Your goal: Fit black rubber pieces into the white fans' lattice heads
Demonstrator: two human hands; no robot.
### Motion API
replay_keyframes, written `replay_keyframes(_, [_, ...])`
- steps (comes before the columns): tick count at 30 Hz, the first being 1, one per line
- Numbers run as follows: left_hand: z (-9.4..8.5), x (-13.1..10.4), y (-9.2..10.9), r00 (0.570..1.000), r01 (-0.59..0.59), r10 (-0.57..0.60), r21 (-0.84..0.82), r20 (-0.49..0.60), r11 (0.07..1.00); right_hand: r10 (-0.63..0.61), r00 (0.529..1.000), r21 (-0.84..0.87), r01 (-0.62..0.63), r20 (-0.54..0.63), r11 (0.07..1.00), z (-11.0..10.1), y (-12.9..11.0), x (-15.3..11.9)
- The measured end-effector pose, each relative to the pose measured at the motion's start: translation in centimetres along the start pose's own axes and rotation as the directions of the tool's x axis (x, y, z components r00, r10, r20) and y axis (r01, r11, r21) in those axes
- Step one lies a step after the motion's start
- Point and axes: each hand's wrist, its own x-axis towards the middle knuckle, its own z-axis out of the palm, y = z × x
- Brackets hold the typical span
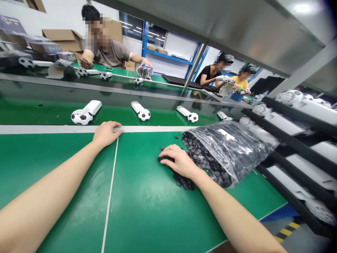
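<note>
My left hand rests on the pale metal rail along the conveyor, fingers stretched out and holding nothing. Close beyond it lies a white handled device with a black-and-white soccer-ball head. On the green table, my right hand curls over a loose pile of small black plastic pieces. Black pieces show between its thumb and fingers; how many is hidden. Beside this hand lies a clear plastic bag, its mouth open toward the hand and more black pieces inside.
Several more soccer-ball devices lie along the green conveyor belt. At right, stacked black trays hold white parts. A co-worker sits across the line; two others work farther right. A metal shelf hangs overhead.
</note>
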Motion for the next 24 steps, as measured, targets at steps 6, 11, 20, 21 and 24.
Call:
replay_keyframes(6, [0.0, -0.1, 0.2, 1.000, -0.013, 0.013, 0.025, 0.002, 1.000, -0.050, 0.990, -0.136, 0.068, 0.133, 0.988, 0.3, -0.6, 0.1])
replay_keyframes(11, [0.0, -0.2, 0.3, 1.000, -0.012, 0.012, 0.032, -0.004, 0.999, -0.009, 0.994, -0.228, 0.033, 0.108, 0.973, 0.7, -0.8, 0.0])
replay_keyframes(20, [0.1, -0.2, 0.2, 0.999, -0.046, 0.047, 0.057, -0.018, 0.997, 0.144, 0.988, -0.008, -0.145, -0.052, 0.989, 1.0, -0.9, -0.3])
replay_keyframes(21, [0.1, -0.2, 0.2, 0.999, -0.047, 0.048, 0.059, -0.019, 0.997, 0.152, 0.987, -0.008, -0.153, -0.053, 0.988, 1.0, -0.9, -0.3])
replay_keyframes(24, [0.1, -0.2, 0.1, 0.998, -0.054, 0.055, 0.059, -0.018, 0.997, 0.131, 0.991, -0.061, -0.130, 0.012, 0.990, 1.0, -0.9, -0.3])
